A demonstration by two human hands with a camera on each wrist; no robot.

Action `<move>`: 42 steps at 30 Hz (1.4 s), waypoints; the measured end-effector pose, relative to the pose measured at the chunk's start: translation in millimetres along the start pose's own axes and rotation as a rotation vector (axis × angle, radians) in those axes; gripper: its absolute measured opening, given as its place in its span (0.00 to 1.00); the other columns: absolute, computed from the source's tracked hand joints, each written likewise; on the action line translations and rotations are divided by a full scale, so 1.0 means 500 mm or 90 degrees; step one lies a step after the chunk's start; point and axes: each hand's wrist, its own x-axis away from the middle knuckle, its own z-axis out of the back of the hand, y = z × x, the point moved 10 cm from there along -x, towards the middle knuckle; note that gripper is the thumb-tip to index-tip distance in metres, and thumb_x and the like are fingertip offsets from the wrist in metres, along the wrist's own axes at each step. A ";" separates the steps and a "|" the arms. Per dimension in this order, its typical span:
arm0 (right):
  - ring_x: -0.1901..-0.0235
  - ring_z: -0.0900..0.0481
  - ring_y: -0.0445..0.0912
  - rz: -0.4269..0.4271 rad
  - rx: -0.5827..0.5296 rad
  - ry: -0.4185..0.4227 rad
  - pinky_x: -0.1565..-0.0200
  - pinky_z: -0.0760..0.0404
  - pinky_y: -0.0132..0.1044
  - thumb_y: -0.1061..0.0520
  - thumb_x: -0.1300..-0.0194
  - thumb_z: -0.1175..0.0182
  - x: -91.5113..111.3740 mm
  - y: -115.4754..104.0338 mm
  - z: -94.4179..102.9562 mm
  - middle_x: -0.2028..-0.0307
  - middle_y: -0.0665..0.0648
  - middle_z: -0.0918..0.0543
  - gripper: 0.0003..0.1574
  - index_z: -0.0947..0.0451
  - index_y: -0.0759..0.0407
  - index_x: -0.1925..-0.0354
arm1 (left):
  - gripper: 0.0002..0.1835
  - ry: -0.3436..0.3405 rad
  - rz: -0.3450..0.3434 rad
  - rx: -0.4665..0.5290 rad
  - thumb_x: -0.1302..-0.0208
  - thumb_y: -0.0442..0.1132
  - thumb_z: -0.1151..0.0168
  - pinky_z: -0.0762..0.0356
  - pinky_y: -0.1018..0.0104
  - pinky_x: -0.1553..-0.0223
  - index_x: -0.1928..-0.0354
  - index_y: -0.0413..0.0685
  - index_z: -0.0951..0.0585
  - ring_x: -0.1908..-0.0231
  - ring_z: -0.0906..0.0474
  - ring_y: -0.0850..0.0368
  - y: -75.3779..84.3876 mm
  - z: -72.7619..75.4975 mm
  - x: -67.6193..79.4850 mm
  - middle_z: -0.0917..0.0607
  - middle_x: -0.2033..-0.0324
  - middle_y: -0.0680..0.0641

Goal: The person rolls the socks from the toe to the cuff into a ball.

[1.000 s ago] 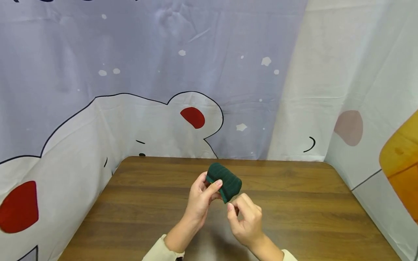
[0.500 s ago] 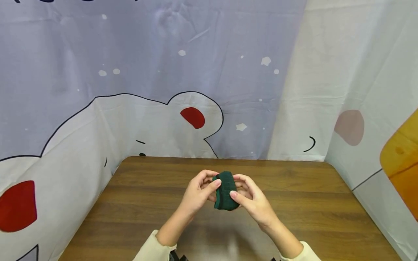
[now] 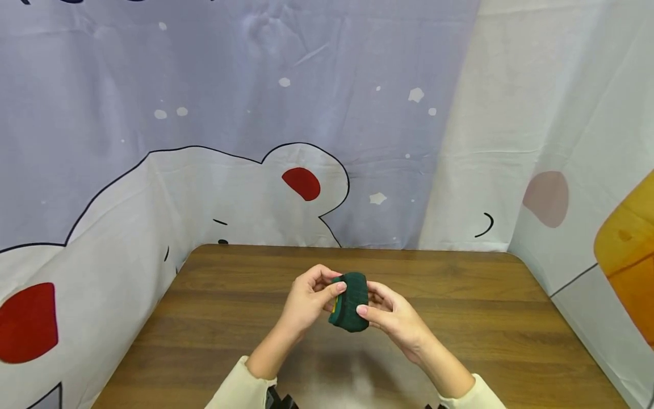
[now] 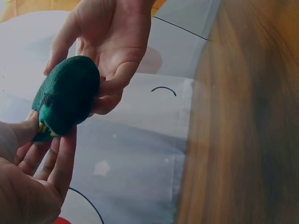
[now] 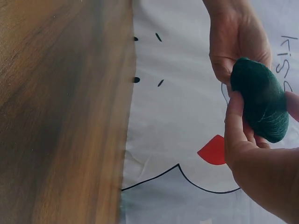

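Observation:
A dark green folded cloth bundle (image 3: 353,301), soft and rounded with a ribbed knit look, is held up over the wooden table. My left hand (image 3: 301,304) pinches its left edge, thumb on top and fingers beneath. On the opposite side my right hand (image 3: 401,324) grips it, thumb pressed on the near face and fingers behind. Small yellow marks show along the left edge of the bundle (image 4: 72,95) in the left wrist view, close to the left thumb. From the right wrist, the smooth rounded end of the bundle (image 5: 260,102) sits between thumb and fingers.
The brown wooden table (image 3: 230,284) has rounded far corners. Behind it and along both sides hangs a printed cloth backdrop (image 3: 388,142) with cartoon shapes. Cream sleeves (image 3: 240,386) end at both wrists, with black wrist gear below.
My right hand, a second ago below the bundle with its fingertips together, has come up to grip the right side. The bundle has turned more upright and shifted slightly left in the last half second.

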 end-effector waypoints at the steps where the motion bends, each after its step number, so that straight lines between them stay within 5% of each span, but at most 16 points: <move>1: 0.47 0.19 0.47 -0.004 -0.001 0.002 0.46 0.18 0.38 0.60 0.30 0.37 0.000 0.000 0.001 0.46 0.60 0.21 0.39 0.40 0.72 0.29 | 0.13 0.000 0.004 -0.001 0.33 0.36 0.32 0.15 0.64 0.72 0.51 0.35 0.19 0.73 0.18 0.59 -0.002 0.000 -0.001 0.15 0.65 0.41; 12: 0.49 0.18 0.48 -0.010 0.021 0.064 0.50 0.17 0.39 0.60 0.33 0.33 -0.012 0.009 0.030 0.46 0.60 0.21 0.39 0.38 0.65 0.30 | 0.26 -0.066 0.093 -0.034 0.34 0.41 0.30 0.14 0.58 0.60 0.38 0.39 0.25 0.58 0.18 0.55 -0.029 -0.016 0.004 0.17 0.52 0.40; 24: 0.47 0.18 0.47 -0.030 0.016 0.111 0.47 0.17 0.41 0.58 0.34 0.32 -0.019 0.017 0.060 0.45 0.61 0.21 0.39 0.34 0.64 0.30 | 0.27 -0.066 0.100 0.012 0.36 0.39 0.29 0.14 0.60 0.57 0.37 0.40 0.24 0.56 0.16 0.54 -0.054 -0.015 -0.006 0.15 0.52 0.41; 42: 0.51 0.17 0.49 -0.048 -0.005 0.092 0.50 0.15 0.43 0.59 0.35 0.31 -0.028 0.047 0.072 0.50 0.59 0.19 0.39 0.34 0.65 0.31 | 0.25 -0.072 0.122 0.006 0.36 0.37 0.29 0.14 0.54 0.58 0.39 0.40 0.22 0.60 0.16 0.56 -0.086 -0.020 -0.008 0.14 0.55 0.42</move>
